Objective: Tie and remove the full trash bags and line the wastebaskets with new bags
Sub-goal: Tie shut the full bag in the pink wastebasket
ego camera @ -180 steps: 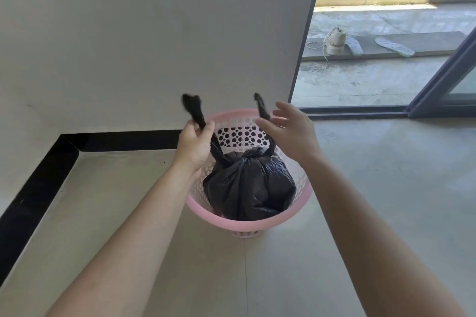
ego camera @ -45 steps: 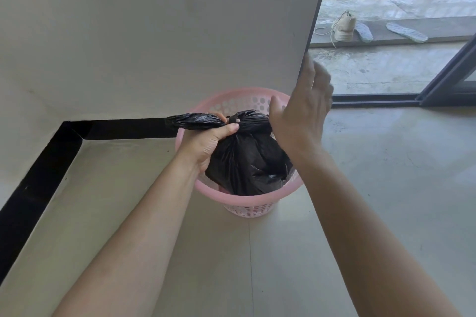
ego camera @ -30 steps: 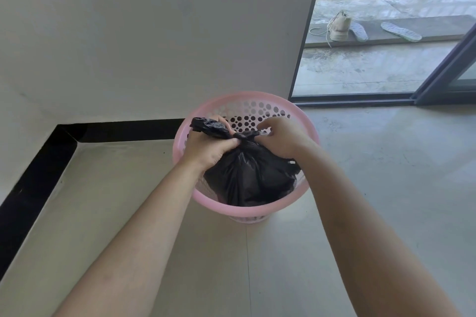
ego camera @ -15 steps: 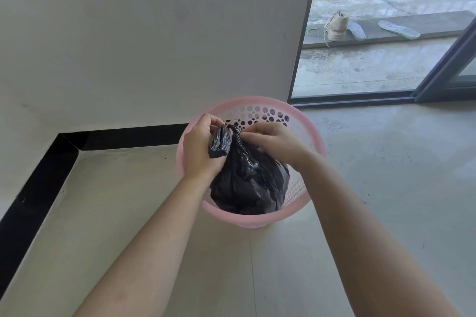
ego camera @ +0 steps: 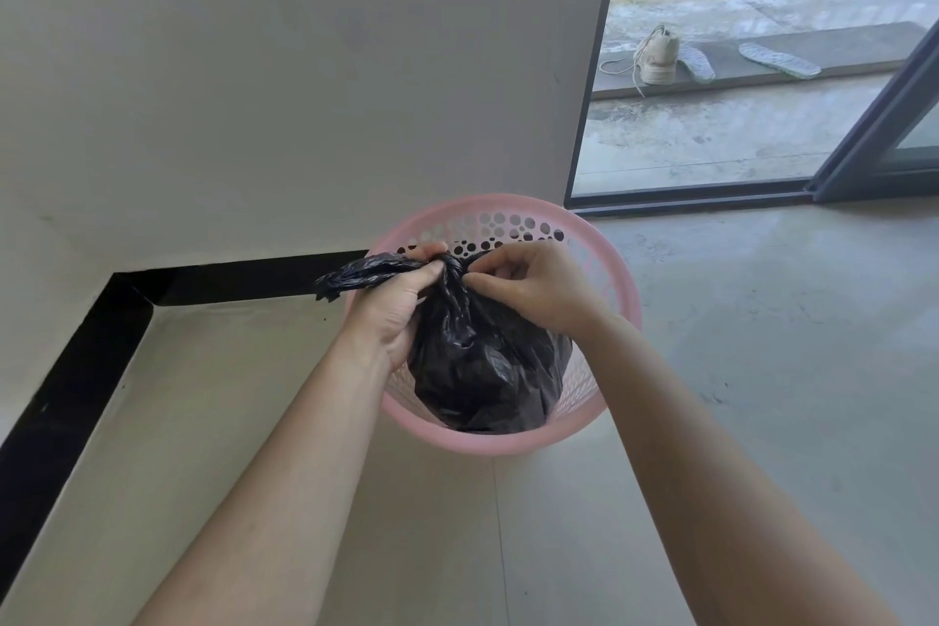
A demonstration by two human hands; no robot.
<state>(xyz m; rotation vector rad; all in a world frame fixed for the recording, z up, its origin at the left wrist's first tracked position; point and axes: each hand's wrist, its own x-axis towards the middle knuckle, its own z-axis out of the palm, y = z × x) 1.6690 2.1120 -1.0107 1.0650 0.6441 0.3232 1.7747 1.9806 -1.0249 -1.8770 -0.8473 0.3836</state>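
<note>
- The black trash bag [ego camera: 482,361] sits inside the pink wastebasket [ego camera: 508,446] and fills most of it. Its neck is gathered at the top, toward the basket's 12 o'clock side.
- The left hand [ego camera: 394,305] has its fingers curled round one twisted ear [ego camera: 355,274] of the bag. The loose end of that ear projects toward 9 o'clock.
- The right hand [ego camera: 531,287] pinches at the knot [ego camera: 450,269] with curled fingertips. The second ear is hidden beneath it, so how much it holds cannot be told.
- Judgement: tying is the step in hand, and the knot looks formed but not proven tight.
- To finish it well, draw the ears apart level, toward 9 and 3 o'clock, and seat the knot low on the neck. Leave the bag's weight in the basket until the knot locks. Pull steadily, as thin film is likely to tear under a jerk.
- The bag's contents are not visible because the film is opaque. The basket wall is perforated, and no fresh liner is in view.
- The basket stands on pale floor close to a wall, with black skirting [ego camera: 228,279] at 9 o'clock.
- A glazed doorway lies at 1 to 2 o'clock. Beyond it, a shoe [ego camera: 658,56] and two insoles [ego camera: 777,61] rest on a step.
</note>
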